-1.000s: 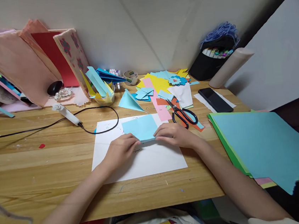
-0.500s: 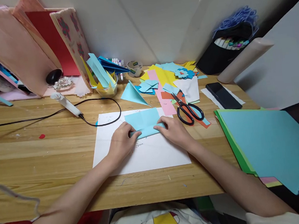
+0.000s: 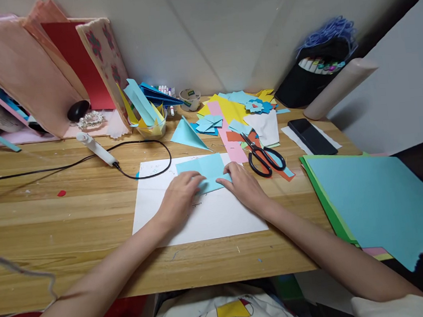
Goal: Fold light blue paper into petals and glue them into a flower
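A light blue sheet of paper [image 3: 208, 167], folded along its near edge, lies on a white sheet [image 3: 218, 218]. My left hand [image 3: 179, 194] rests over its left part, fingers stretched across the folded strip and the thumb mostly hidden. At the right end, my right hand [image 3: 244, 185] grips the paper, thumb on top of the fold and fingers bent at the edge. Black-handled scissors [image 3: 262, 155] lie just beyond my right hand, on orange and blue scraps. A folded light blue paper cone [image 3: 188, 134] stands behind the white sheet.
A white corded tool [image 3: 97, 149] lies at the left with its black cable looping onto the white sheet. Behind are a tub of folded papers [image 3: 153, 129] and paper flowers [image 3: 257, 105]. A phone [image 3: 312, 137] and stacked coloured sheets [image 3: 382, 196] are at the right.
My left hand has shifted from pinching the left end of the fold to lying over it, its fingers further right. My right hand stays at the right end.
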Demonstrator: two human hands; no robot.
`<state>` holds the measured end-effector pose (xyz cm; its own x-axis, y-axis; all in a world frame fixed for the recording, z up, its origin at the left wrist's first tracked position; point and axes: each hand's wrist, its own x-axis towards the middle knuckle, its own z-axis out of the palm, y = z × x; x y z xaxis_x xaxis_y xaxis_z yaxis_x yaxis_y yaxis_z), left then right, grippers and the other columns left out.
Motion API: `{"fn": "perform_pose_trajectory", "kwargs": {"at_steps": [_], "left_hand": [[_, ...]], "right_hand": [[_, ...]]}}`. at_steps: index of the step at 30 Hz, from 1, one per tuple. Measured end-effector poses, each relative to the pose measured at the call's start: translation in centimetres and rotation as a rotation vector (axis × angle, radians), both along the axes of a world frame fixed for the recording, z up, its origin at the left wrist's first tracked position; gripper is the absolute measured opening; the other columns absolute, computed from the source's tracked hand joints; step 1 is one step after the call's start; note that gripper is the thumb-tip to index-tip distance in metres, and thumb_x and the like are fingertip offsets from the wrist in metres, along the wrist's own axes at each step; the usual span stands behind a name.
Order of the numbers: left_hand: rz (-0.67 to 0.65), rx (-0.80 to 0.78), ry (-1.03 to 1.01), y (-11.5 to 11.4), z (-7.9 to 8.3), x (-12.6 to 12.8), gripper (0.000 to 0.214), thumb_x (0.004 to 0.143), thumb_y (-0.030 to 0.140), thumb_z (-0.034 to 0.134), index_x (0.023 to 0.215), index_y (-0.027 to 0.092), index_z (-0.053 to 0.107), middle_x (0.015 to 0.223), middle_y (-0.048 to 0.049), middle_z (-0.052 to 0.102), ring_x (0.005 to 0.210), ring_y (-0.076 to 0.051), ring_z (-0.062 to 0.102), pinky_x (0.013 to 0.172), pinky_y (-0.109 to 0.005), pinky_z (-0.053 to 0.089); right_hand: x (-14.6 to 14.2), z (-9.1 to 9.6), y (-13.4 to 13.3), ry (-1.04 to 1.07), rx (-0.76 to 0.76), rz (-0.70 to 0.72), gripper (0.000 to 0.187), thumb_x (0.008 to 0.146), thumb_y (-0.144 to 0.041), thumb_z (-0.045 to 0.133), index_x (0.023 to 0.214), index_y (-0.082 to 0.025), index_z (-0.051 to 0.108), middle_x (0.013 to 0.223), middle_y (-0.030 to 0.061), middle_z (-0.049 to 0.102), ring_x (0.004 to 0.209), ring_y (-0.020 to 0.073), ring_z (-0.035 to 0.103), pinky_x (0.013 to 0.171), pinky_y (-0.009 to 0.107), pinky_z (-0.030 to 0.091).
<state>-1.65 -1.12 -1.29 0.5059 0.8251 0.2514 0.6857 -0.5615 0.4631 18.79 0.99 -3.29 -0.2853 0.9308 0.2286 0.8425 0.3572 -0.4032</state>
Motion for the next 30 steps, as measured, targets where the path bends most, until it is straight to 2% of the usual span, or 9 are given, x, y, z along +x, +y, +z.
{"fn": "perform_pose_trajectory", "kwargs": {"at_steps": [2,4,7,11,16,19,21,22,30], "left_hand": [[-0.164,-0.020,0.098,0.0,0.1,0.1,0.034,0.085,0.009,0.037,0.113,0.023,0.051,0.117,-0.0065,0.055,0.103,-0.019,0.051,0.083,-0.033,0.042],[-0.221,-0.048,0.188,-0.1,0.2,0.2,0.037,0.085,0.010,0.035,0.117,0.023,0.049,0.120,-0.0072,0.054,0.100,-0.019,0.053,0.081,-0.032,0.044],[-0.197,-0.040,0.276,-0.6,0.1,0.5,0.042,0.083,0.006,0.033,0.121,0.018,0.047,0.124,-0.0102,0.052,0.103,-0.020,0.054,0.082,-0.031,0.046],[-0.143,0.035,0.364,-2.0,-0.4,0.9,0.046,0.079,0.001,0.029,0.121,0.008,0.048,0.127,-0.0173,0.048,0.116,-0.025,0.047,0.087,-0.035,0.046],[-0.059,0.088,0.428,-3.6,-0.8,0.5,0.046,0.078,0.000,0.025,0.116,0.000,0.052,0.122,-0.0278,0.049,0.114,-0.034,0.049,0.081,-0.042,0.049],[-0.064,0.122,0.506,-3.9,-0.6,0.2,0.046,0.077,0.000,0.027,0.116,-0.001,0.053,0.123,-0.0276,0.048,0.113,-0.034,0.049,0.079,-0.040,0.050],[-0.082,0.149,0.550,-3.9,-0.4,0.2,0.046,0.077,0.001,0.029,0.117,-0.002,0.051,0.124,-0.0278,0.046,0.113,-0.034,0.048,0.079,-0.040,0.050],[-0.085,0.160,0.558,-3.9,-0.4,0.2,0.046,0.076,0.001,0.029,0.117,-0.003,0.051,0.125,-0.0277,0.045,0.114,-0.034,0.048,0.079,-0.040,0.050],[-0.024,0.227,0.531,-5.2,-0.7,-1.3,0.044,0.076,0.002,0.032,0.115,0.002,0.053,0.125,-0.0243,0.048,0.113,-0.031,0.050,0.082,-0.038,0.048]], "right_hand": [[0.2,0.0,0.0,-0.001,0.039,0.020,0.021,0.082,-0.035,0.053,0.091,-0.017,0.047,0.088,0.0085,0.054,0.081,0.0226,0.051,0.069,0.033,0.041],[0.2,0.2,0.0,-0.024,0.101,0.038,0.022,0.081,-0.034,0.054,0.094,-0.017,0.048,0.092,0.0100,0.052,0.085,0.0235,0.049,0.073,0.034,0.040],[0.1,0.5,-0.1,-0.097,0.162,0.101,0.016,0.082,-0.030,0.053,0.092,-0.018,0.051,0.092,0.0099,0.052,0.086,0.0238,0.047,0.075,0.035,0.039],[0.0,0.7,0.1,-0.183,0.147,0.175,0.011,0.084,-0.028,0.051,0.087,-0.018,0.053,0.087,0.0079,0.053,0.082,0.0218,0.048,0.071,0.032,0.039],[0.1,1.0,0.2,-0.271,0.174,0.253,0.012,0.088,-0.022,0.044,0.090,-0.018,0.054,0.085,0.0077,0.057,0.079,0.0198,0.050,0.067,0.030,0.038],[0.3,1.2,-0.3,-0.311,0.249,0.496,0.022,0.089,-0.015,0.038,0.104,-0.019,0.055,0.101,0.0086,0.060,0.090,0.0190,0.054,0.072,0.030,0.039],[0.5,1.3,-1.0,-0.296,0.289,0.696,0.030,0.090,-0.013,0.035,0.114,-0.022,0.051,0.115,0.0066,0.059,0.103,0.0175,0.053,0.082,0.032,0.039],[0.7,1.2,-1.3,-0.278,0.295,0.744,0.033,0.090,-0.012,0.034,0.118,-0.024,0.049,0.119,0.0052,0.058,0.107,0.0165,0.052,0.086,0.034,0.038],[3.5,0.8,-2.8,-0.112,0.240,0.463,0.038,0.081,-0.009,0.045,0.115,-0.021,0.055,0.114,0.0064,0.061,0.106,0.0199,0.057,0.099,0.046,0.033]]}}
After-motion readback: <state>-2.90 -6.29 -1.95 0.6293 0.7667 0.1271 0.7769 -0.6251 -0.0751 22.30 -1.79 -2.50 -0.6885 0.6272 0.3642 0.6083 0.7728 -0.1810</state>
